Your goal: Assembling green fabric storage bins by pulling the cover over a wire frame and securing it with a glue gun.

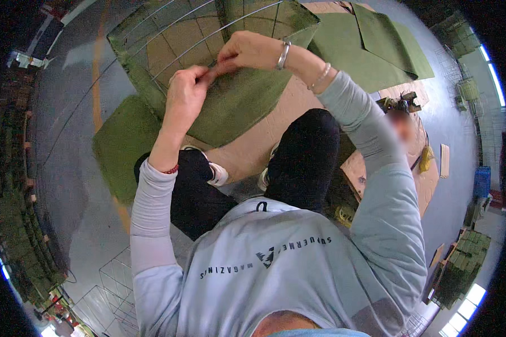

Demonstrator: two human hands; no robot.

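My left hand [186,96] and my right hand [249,51] meet in front of me, their fingertips pinched closely together. They are at the upper edge of a green fabric panel [236,106], which forms the near side of a box-like piece. A wire frame [253,13] of thin metal rods runs across the top of this piece, just beyond my fingers. Both hands are closed; whatever lies between the fingertips is too small and blurred to make out. Tan board [163,48] shows inside, behind the rods.
Brown cardboard [253,153] lies under the piece, between my feet. Green fabric sheets [371,45] are spread at the far right, with another green piece [118,140] at left. A yellow-handled tool [427,159] rests at right. Wire panels [115,281] stand lower left.
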